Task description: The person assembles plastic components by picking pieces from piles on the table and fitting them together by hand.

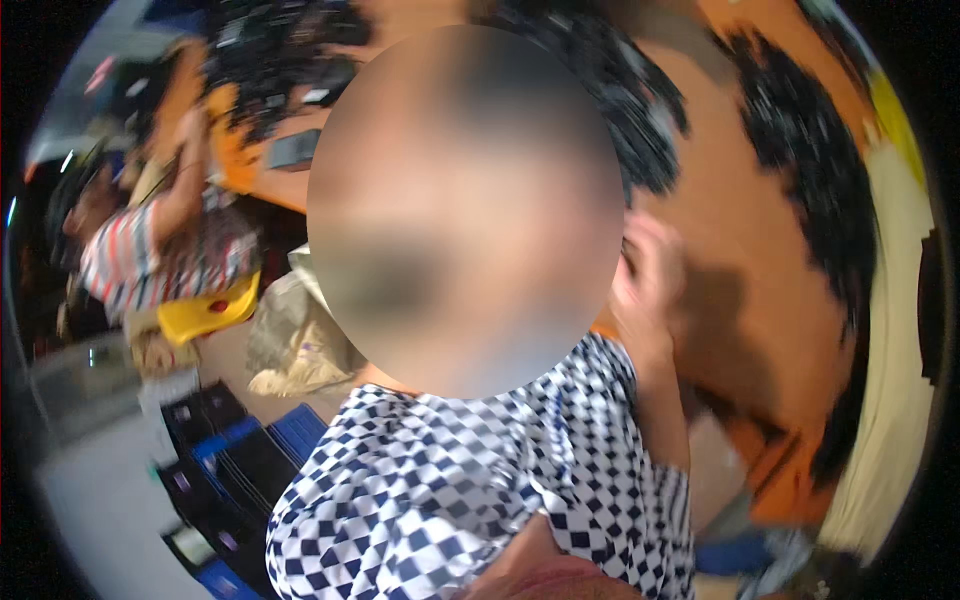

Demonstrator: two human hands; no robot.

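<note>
Working close in, by the look of it, with right hand (652,265) raised at the orange worktop (715,200). To do this well: stay steady, pinch lightly, work over bare orange rather than over the piles. Handle few pieces at a time; avoid dragging into the black heap (640,110) just beyond the hand. Keep clear of the long black pile (815,180) farther right. Would leave the grey slab (292,150) alone: well apart, left of centre.

Now the bad part: losing most of the centre to a big blurred oval (465,210). Can't see left hand at all, nor anything between the hands. Can't tell state of right fingers (643,238), whether apart, together or clamped on something: smeared, and cut at the oval's rim. Can make out a dark patch beside them, maybe a gap, maybe a held piece. For location of the work, can only point to the black heap: on the worktop, near the right hand, left part covered by the oval. Can't resolve single pieces in either pile. Can see a co-worker (135,255) in a striped top at left, reaching toward the worktop, too smeared to read further.
</note>
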